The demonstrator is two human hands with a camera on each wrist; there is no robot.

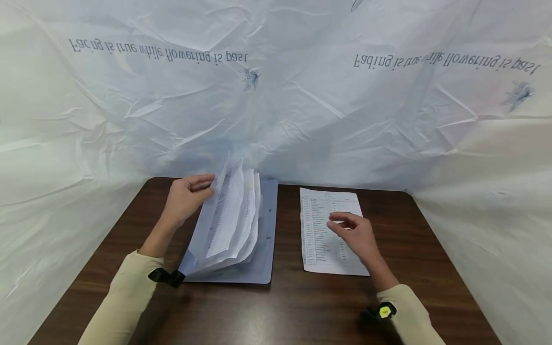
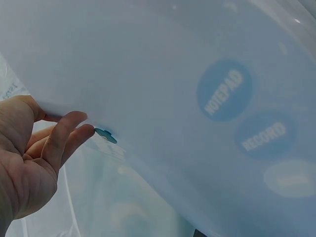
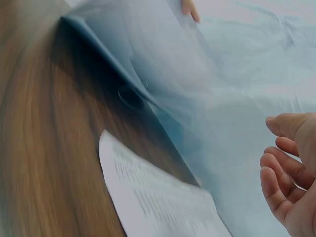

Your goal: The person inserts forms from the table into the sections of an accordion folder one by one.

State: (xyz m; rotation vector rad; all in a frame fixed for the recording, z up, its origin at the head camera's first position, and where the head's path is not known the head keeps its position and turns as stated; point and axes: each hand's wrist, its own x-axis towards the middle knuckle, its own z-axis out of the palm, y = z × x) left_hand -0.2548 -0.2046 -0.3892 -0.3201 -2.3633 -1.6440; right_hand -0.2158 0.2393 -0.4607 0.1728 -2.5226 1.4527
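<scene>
A translucent bluish plastic document folder [image 1: 268, 239] lies on the left part of the table, its flap raised and several printed papers [image 1: 228, 215] fanned up inside. My left hand [image 1: 183, 199] pinches the raised flap's edge between thumb and fingers. Up close in the left wrist view, the folder [image 2: 148, 89] bears NOTEPAD and RECORD labels, with a teal snap button [image 2: 106, 136] beside the fingertips. A loose printed sheet [image 1: 319, 239] lies flat to the folder's right. Above that sheet hovers my right hand [image 1: 355, 235], fingers loosely bent, holding nothing.
The dark brown wooden table [image 1: 289, 306] has its far edge just behind the folder and sheet. White plastic sheeting [image 1: 302, 105] with printed lettering hangs behind and along both sides. Each sleeve carries a black wrist device [image 1: 167, 277].
</scene>
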